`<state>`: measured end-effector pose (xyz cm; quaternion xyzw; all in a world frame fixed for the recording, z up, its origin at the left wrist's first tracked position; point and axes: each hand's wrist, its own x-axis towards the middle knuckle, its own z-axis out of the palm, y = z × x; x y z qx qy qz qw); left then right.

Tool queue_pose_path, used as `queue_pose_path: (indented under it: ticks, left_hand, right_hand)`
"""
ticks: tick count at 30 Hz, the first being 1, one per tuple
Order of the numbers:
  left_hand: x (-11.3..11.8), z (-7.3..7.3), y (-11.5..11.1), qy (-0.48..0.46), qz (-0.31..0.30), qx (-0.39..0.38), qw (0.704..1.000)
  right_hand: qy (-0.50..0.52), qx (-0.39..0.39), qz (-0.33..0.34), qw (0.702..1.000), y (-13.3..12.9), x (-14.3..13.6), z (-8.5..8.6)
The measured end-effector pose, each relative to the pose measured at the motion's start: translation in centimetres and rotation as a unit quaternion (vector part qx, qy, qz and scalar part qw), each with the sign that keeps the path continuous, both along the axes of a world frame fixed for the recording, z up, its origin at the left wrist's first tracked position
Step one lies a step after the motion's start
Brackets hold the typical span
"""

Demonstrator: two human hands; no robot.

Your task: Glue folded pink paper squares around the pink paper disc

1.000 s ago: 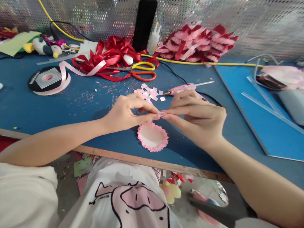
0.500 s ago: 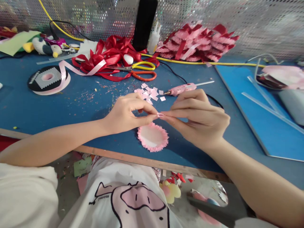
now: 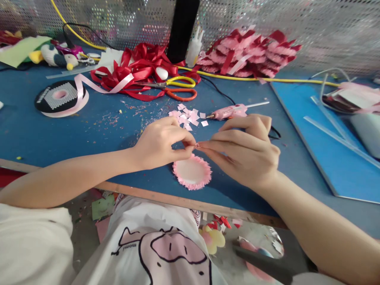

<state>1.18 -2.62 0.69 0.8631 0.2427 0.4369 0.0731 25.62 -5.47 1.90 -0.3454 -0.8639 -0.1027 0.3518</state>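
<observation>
My left hand and my right hand meet fingertip to fingertip, both pinching one small pink ribbon piece. Most of that piece is hidden by the fingers. Just below them on the blue table lies a round white disc with a fluffy pink rim. Behind the hands is a scatter of small pink squares. A pink glue gun rests beyond my right hand, its tip toward the squares.
Scissors lie by a heap of red ribbon. A ribbon spool sits at left. At right is a blue board with clear sticks. A black phone and pink-red trimmings stand behind.
My fingertips have drawn closer together, and the pink piece now looks smaller and more tightly pinched. My right hand has shifted slightly left.
</observation>
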Motion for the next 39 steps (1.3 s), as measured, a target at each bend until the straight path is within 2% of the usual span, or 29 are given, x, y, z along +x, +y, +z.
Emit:
queue_pose_path:
  ticks: [2, 6, 13, 18, 21, 27, 30, 33, 35, 37, 39]
  left_hand:
    - [0.0, -0.1, 0.0, 0.024, 0.009, 0.007, 1.0]
    - [-0.1, -0.2, 0.0, 0.068, 0.009, 0.04, 0.997]
    - [-0.2, -0.3, 0.4, 0.082, -0.002, 0.122, 0.989]
    - [-0.3, -0.3, 0.7, 0.102, -0.001, 0.156, 0.982]
    - [-0.4, -0.2, 0.8, 0.099, -0.014, 0.16, 0.982]
    - [-0.6, -0.4, 1.1, 0.096, -0.012, 0.117, 0.988]
    - [-0.6, -0.4, 1.2, 0.071, -0.012, 0.058, 0.996]
    - [-0.5, 0.0, 1.3, 0.016, -0.032, -0.076, 0.996]
    - [-0.5, 0.4, 1.4, -0.01, -0.069, -0.198, 0.978]
    - [-0.4, 0.7, 1.5, -0.036, -0.111, -0.309, 0.944]
    - [-0.3, 0.8, 1.7, -0.065, -0.142, -0.381, 0.911]
  right_hand:
    - [-0.007, -0.02, -0.009, 1.0, 0.0, 0.0, -0.2]
    - [0.015, -0.057, 0.016, 0.998, -0.1, 0.2, -0.7]
    - [-0.006, -0.036, 0.013, 0.999, -0.2, 0.6, -1.7]
    - [0.012, -0.061, -0.004, 0.998, 0.1, 0.2, -1.6]
    - [0.037, -0.045, -0.006, 0.998, 0.4, -0.2, -1.6]
    - [0.038, 0.031, -0.008, 0.999, 0.9, -0.8, -1.8]
    - [0.052, 0.052, -0.002, 0.997, 1.1, -0.8, -1.8]
    - [0.087, 0.055, 0.015, 0.995, 1.4, -0.8, -1.7]
    - [0.126, 0.036, 0.037, 0.991, 1.7, -0.8, -1.7]
    - [0.161, 0.004, 0.06, 0.985, 2.0, -0.7, -1.8]
    - [0.186, -0.023, 0.075, 0.98, 2.3, -0.7, -2.0]
